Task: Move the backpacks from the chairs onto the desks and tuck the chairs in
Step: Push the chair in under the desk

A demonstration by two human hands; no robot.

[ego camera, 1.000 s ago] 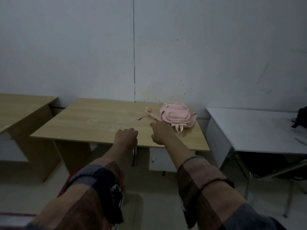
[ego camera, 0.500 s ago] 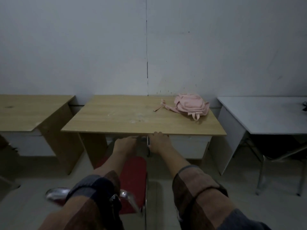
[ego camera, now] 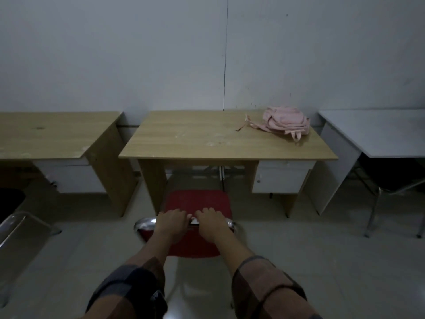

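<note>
A pink backpack (ego camera: 286, 123) lies flat on the far right corner of the middle wooden desk (ego camera: 207, 139). In front of that desk stands a red chair (ego camera: 197, 201) with a chrome frame, its seat partly under the desk's front edge. My left hand (ego camera: 171, 223) and my right hand (ego camera: 212, 223) grip the top of the chair's backrest side by side, fingers curled over the chrome rail.
A second wooden desk (ego camera: 46, 134) stands to the left and a white desk (ego camera: 379, 132) to the right, with a dark chair and metal legs (ego camera: 377, 199) under it. Another chrome chair frame (ego camera: 16, 229) sits at the left edge. Grey floor lies all around.
My hands dropped from the desk's front edge to the red chair's backrest and took hold of it. The view pulled back and tilted down, and more of the chair shows.
</note>
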